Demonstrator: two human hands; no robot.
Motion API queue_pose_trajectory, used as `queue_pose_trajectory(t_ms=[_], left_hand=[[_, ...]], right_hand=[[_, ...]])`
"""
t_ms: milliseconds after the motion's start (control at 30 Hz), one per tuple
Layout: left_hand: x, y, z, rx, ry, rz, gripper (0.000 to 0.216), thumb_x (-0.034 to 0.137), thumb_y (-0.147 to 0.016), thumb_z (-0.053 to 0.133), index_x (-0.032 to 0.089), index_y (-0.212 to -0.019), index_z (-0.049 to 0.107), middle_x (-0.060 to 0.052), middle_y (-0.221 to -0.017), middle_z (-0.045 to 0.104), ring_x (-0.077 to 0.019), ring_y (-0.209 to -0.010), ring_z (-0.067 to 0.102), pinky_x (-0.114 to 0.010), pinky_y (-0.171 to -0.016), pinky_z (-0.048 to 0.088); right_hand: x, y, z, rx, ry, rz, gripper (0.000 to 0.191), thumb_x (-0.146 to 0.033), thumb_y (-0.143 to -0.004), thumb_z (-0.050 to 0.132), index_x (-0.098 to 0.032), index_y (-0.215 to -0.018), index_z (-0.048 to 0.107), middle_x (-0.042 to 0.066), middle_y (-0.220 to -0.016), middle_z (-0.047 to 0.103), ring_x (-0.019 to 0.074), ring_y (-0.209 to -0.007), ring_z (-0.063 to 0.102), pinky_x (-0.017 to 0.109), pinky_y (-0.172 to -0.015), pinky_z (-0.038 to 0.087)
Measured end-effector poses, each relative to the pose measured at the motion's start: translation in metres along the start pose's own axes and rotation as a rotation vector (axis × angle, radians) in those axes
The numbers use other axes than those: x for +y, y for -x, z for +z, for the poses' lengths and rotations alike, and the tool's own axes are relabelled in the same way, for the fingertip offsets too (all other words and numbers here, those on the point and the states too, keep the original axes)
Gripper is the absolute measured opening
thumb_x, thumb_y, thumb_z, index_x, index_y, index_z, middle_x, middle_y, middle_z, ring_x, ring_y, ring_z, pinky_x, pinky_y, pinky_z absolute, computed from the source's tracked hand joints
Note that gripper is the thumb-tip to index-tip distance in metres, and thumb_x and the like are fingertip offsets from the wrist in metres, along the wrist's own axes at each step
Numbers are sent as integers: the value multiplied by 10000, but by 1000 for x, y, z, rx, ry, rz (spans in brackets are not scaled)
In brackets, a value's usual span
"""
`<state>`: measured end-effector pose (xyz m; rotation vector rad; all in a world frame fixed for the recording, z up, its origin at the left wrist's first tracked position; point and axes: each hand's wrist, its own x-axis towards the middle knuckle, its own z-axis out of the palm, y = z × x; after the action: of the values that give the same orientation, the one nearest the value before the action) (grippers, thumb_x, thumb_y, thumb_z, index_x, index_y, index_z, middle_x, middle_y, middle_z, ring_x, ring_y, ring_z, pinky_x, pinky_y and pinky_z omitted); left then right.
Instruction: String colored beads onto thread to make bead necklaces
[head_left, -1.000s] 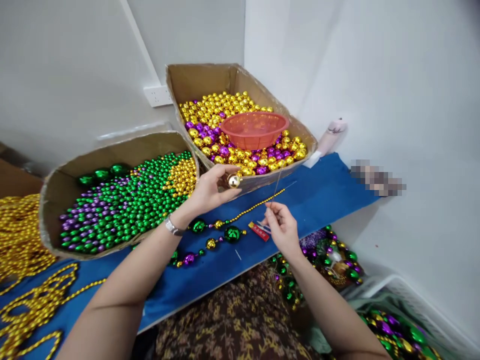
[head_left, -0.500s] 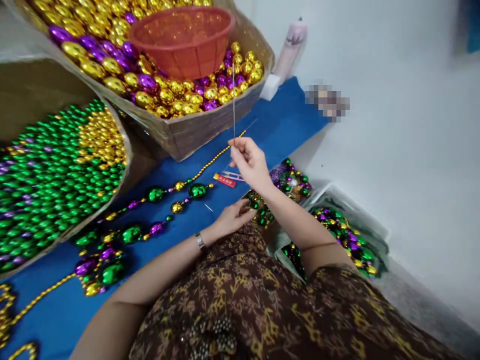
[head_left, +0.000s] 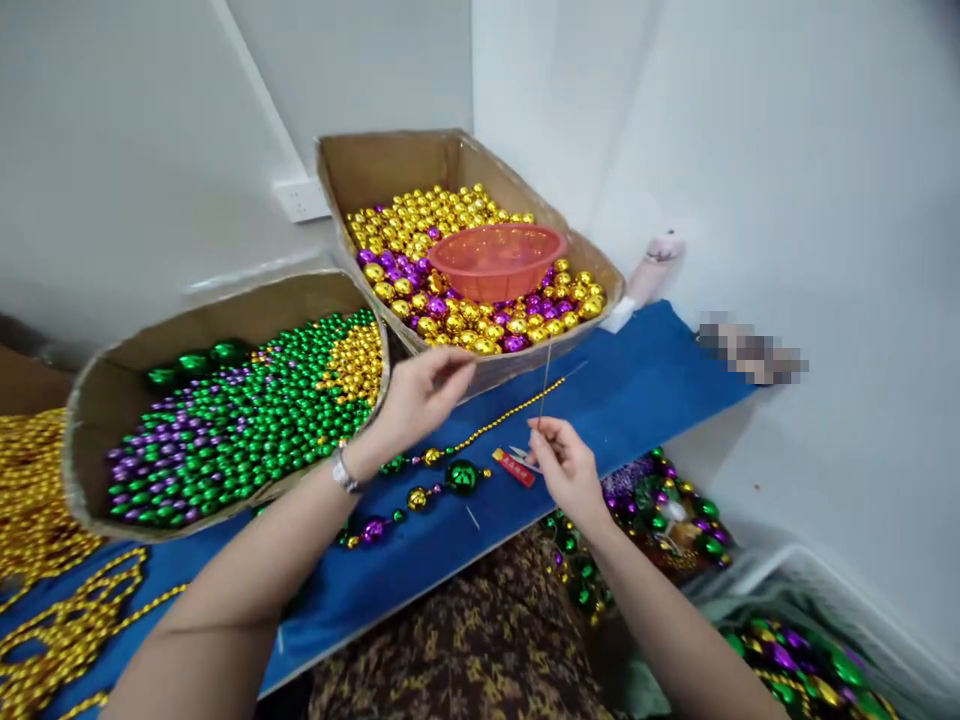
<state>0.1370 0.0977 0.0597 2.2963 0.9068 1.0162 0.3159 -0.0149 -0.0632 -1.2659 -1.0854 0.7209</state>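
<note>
Right hand low over the blue table, grip pinched on a thin needle that stands nearly upright, tip rising in front of the near wall of the far cardboard box. Left hand raised just left of the needle, fingers curled toward the thumb — whether anything sits in that grip, cannot tell. A watch on the left wrist.

On the table below the hands, a strand of beads – large green, gold and purple ones – running on into a thin gold chain that slants up toward the needle. A small red packet flat on the table just left of the right hand.

In the far box, gold and purple balls with an orange bowl resting on top. In the near box, left of the hands, small green, purple and gold beads. Heaps of gold chain at the far left edge. More finished strands piled off the table's right end, beside a white basket.
</note>
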Motion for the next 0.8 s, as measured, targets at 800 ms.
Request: queue_pose_trajectory(t_ms=[800], left_hand=[[-27,37,-37,154,559,-317,267,384,-810,670,227,-1026,645,-55,-1010,684,-156,-827,648,-289,-694,576]], right_hand=[[-22,22,16,-171,214,-95,234,-372,-937,529,-216,-1050,661,59,-953,708,137,-676,664,293,-636,568]])
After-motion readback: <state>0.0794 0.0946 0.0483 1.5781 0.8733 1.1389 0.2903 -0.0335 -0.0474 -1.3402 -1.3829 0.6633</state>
